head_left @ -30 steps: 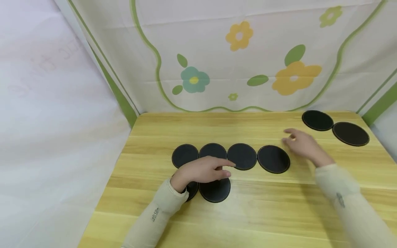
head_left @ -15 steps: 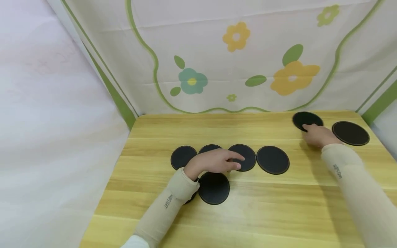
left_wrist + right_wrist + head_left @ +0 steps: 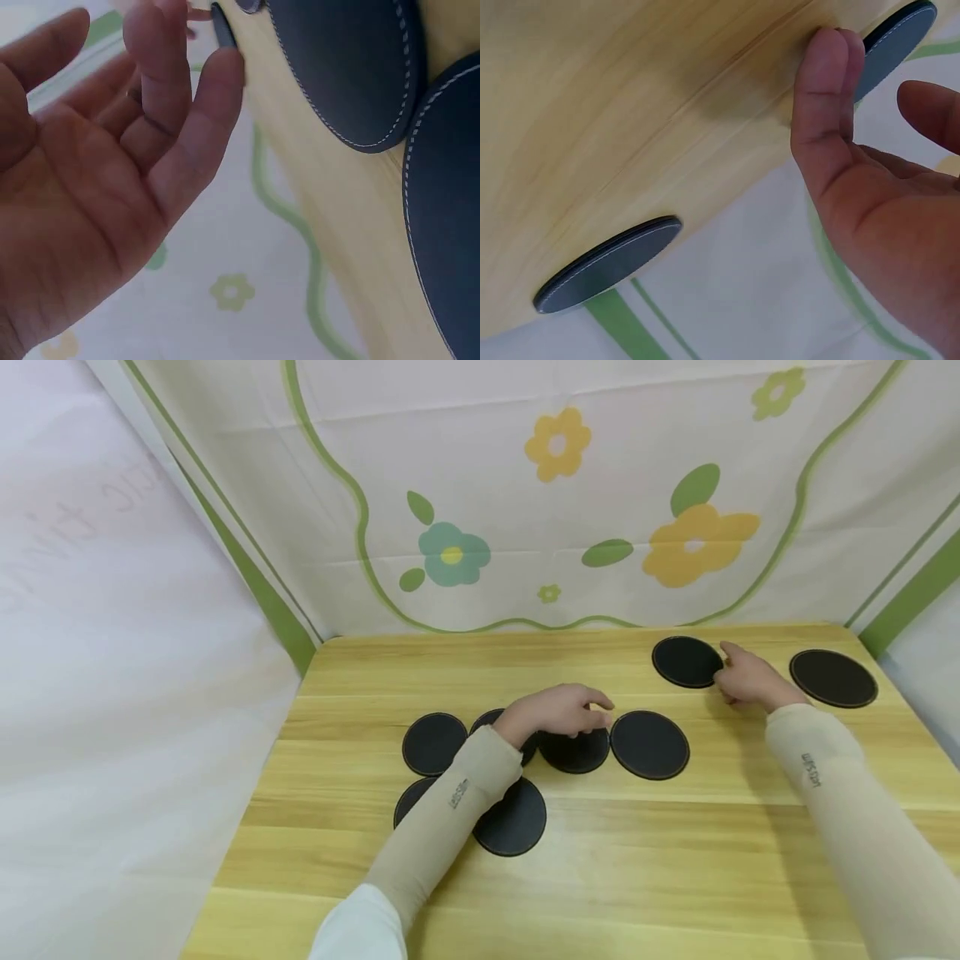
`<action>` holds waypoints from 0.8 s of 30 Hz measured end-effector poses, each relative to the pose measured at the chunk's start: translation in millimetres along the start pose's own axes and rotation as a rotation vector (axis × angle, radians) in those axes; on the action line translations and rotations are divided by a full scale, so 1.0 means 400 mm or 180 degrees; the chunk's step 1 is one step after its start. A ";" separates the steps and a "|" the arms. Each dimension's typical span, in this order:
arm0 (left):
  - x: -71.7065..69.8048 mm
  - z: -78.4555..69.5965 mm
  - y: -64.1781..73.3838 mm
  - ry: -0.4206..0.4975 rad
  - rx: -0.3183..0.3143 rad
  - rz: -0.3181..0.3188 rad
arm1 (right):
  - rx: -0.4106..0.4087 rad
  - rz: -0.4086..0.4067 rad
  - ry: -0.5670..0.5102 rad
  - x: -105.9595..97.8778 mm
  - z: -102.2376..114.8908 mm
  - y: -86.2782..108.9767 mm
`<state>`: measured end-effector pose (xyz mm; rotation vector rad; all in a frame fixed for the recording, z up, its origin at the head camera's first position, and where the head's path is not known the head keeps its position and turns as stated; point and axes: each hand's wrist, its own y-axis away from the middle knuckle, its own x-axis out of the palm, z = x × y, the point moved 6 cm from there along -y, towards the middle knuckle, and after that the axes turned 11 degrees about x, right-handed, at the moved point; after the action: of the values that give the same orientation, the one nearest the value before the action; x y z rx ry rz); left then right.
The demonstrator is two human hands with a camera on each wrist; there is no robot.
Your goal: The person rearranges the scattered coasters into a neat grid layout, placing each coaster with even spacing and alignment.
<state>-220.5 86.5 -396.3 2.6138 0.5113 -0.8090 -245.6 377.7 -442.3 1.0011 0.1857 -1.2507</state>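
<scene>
1. Left hand hovers with fingers loosely bent, pinching nothing; right hand keeps its fingers together, nearly straight, thumb apart.
2. On the left, near-left disc and near-right disc lie just in front of the row; the left sleeve partly covers both because that arm crosses above.
3. First disc, second disc, third disc and fourth disc look edge to edge, probably so their rims align; the left hand hangs over the third.
4. Farther right, far disc lies flat by the right fingertips, a pose suiting sliding rather than lifting; contact cannot be told.
5. Rightmost disc sits alone on the wooden table, well apart from the row.
</scene>
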 end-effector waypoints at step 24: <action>-0.061 0.139 -0.264 0.0527 -0.0994 -0.1371 | 0.0081 -0.0232 -0.0564 0.056 0.127 -0.060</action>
<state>-311.1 149.0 -448.7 2.3176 1.1749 -0.5738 -277.4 326.4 -439.3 0.9064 0.0693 -1.4041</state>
